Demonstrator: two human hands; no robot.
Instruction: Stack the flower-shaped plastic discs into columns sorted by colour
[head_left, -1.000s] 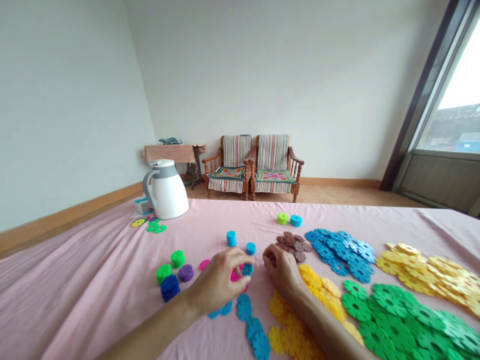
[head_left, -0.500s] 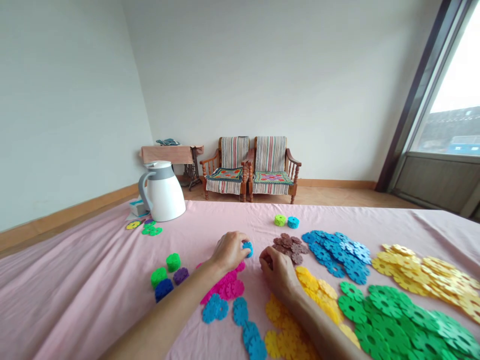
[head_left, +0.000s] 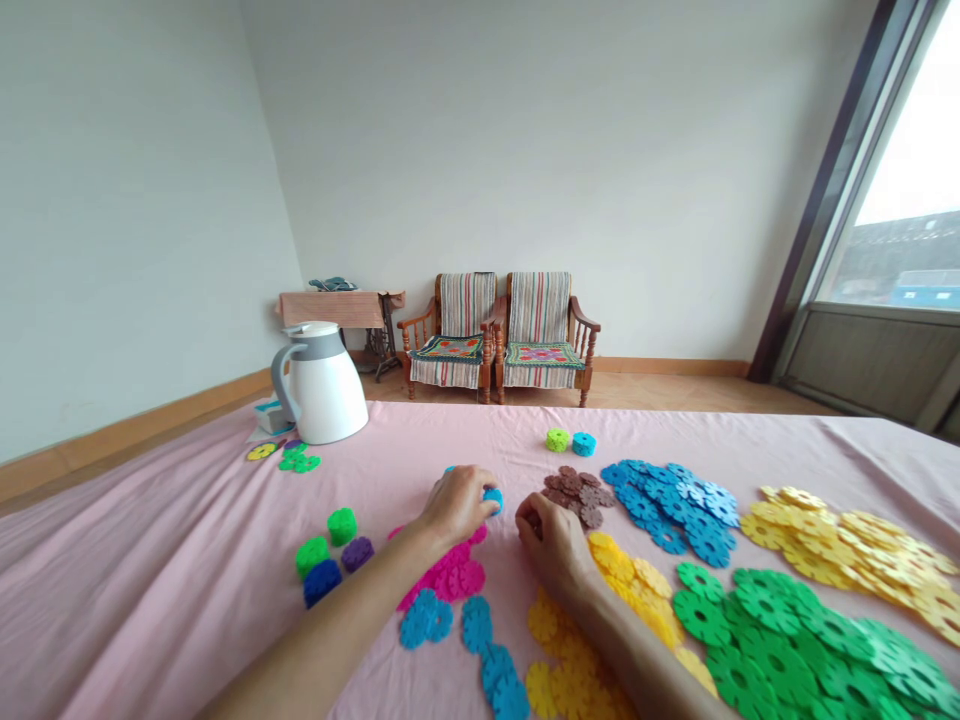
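My left hand (head_left: 457,505) is closed on a light blue disc piece (head_left: 492,501), which shows at its fingertips above the pink discs (head_left: 454,575). Just right of it, my right hand (head_left: 551,540) has its fingers curled together beside the brown discs (head_left: 577,492); what lies between them, if anything, is hidden. Loose light blue discs (head_left: 478,624) lie nearer me, between my forearms. Under and around my right forearm are orange-yellow discs (head_left: 574,675). Left of my left forearm stand small stacks in green (head_left: 342,526), purple (head_left: 358,554) and dark blue (head_left: 322,582).
A white jug (head_left: 326,390) stands at the back left, with a few discs (head_left: 300,460) before it. Lime (head_left: 557,440) and blue (head_left: 583,444) stacks sit near the far edge. Blue (head_left: 679,505), green (head_left: 795,640) and yellow (head_left: 862,545) piles spread over the right of the pink cloth (head_left: 225,570).
The view has shifted slightly. My left hand has turned a little over the blue piece, and a bit of blue now shows behind its knuckles. My right hand stays nearly in place.
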